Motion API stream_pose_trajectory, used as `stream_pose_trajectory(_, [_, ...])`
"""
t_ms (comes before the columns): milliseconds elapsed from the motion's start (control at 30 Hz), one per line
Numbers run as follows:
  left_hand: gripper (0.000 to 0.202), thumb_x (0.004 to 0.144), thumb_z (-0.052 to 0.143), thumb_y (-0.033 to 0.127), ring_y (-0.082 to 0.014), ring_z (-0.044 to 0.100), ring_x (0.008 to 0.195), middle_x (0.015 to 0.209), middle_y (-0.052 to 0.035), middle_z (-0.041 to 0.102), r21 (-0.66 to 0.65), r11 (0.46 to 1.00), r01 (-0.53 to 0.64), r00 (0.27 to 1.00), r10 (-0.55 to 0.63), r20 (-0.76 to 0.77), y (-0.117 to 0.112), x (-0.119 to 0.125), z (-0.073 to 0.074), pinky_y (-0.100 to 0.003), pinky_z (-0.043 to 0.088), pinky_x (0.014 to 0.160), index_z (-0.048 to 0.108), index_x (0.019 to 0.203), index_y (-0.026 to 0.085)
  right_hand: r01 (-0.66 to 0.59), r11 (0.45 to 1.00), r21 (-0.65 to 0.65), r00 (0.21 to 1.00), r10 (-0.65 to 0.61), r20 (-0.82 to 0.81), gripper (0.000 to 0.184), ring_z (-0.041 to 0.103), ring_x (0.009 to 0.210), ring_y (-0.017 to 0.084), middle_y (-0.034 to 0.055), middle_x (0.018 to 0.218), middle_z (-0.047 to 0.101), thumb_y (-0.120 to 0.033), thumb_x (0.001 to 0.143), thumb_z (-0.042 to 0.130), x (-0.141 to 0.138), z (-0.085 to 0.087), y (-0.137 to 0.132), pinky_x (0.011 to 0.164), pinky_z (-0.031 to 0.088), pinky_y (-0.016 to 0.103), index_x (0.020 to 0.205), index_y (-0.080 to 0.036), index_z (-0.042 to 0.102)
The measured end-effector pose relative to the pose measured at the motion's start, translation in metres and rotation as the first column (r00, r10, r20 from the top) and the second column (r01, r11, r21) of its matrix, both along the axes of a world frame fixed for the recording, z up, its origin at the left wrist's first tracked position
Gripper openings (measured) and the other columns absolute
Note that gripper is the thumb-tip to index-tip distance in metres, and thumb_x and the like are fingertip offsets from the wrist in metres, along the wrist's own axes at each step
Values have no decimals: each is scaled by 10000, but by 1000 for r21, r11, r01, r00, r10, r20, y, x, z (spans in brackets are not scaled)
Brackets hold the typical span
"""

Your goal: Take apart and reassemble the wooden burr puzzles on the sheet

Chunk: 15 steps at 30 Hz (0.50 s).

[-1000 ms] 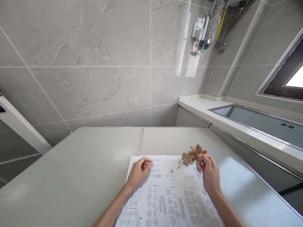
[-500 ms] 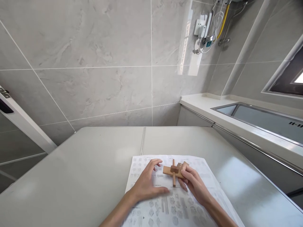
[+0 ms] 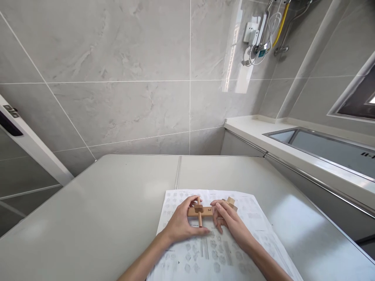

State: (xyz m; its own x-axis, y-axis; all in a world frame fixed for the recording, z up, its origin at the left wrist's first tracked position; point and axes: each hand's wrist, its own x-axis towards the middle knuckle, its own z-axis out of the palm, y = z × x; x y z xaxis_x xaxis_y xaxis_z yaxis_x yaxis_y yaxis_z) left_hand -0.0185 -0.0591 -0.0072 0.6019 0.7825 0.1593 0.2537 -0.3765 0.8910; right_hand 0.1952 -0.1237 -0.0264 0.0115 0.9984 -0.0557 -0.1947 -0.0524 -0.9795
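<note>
A small wooden piece, a flat bar marked "2" [image 3: 208, 210] with a round dowel crossing it through a dark brown block, is held just above the printed paper [image 3: 246, 218]. My left hand [image 3: 181, 222] curves round the bar's left end, fingers by the dowel's top and thumb below its lower end. Over the bar's right part, the fingers of my right hand [image 3: 230, 222] are curled and cover it. A paler wooden block [image 3: 231, 201] shows behind my right knuckles; whether it joins the bar is hidden.
The paper lies on a pale grey table [image 3: 117, 210] with a seam across it. To the right stands a white counter [image 3: 246, 127] with an inset sink [image 3: 316, 144]. A tiled wall [image 3: 117, 117] rises behind the table. A white-framed door [image 3: 38, 144] is at left.
The wooden piece has shifted left, into my left hand, which was apart from it before. My right hand has moved slightly left and its fingers have changed position on the bar.
</note>
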Motion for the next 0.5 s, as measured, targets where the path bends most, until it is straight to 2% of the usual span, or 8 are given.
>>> stream_pose_trajectory(67, [885,621,985,424,-308,655,1192,1343,-93,663,-1,1000,-27,1000,27,8,2,-1,-3,-447,531,1075,565,1385,268,65,998,-2,998,-65,22,545,570,607,161,16,894,636,-755,886,663,4,-3,3,502,432,281,1052,-235,646])
stream_pose_trajectory(167, [852,637,982,428,-314,653,1217,1362,-108,655,-42,998,-53,999,53,-10,4,-2,-7,-467,517,1095,577,1367,260,139,990,-34,984,-135,114,526,505,522,140,-29,743,624,-707,896,690,12,-8,6,544,433,293,1130,-238,652])
stream_pose_trajectory(233, [898,637,983,448,-344,640,1269,1383,-131,651,-85,993,-81,996,78,-33,5,-3,-10,-507,492,1123,561,1406,258,184,982,-51,971,-173,165,499,504,506,145,-49,664,613,-676,913,689,19,-10,6,579,446,302,1158,-243,659])
stream_pose_trajectory(333, [939,626,988,465,-375,620,1316,1404,-156,646,-119,987,-112,993,106,-54,6,-3,-11,-542,474,1139,556,1433,259,290,956,-50,945,-278,175,477,525,506,149,-40,653,636,-657,896,718,29,-12,8,575,454,300,1111,-233,678])
stream_pose_trajectory(500, [903,637,981,460,-358,638,1291,1388,-141,656,-105,990,-95,994,89,-67,6,-2,-9,-528,483,1130,568,1416,264,405,914,-18,905,-398,152,440,523,508,157,-33,647,626,-626,855,760,44,-19,15,555,460,309,1010,-222,678])
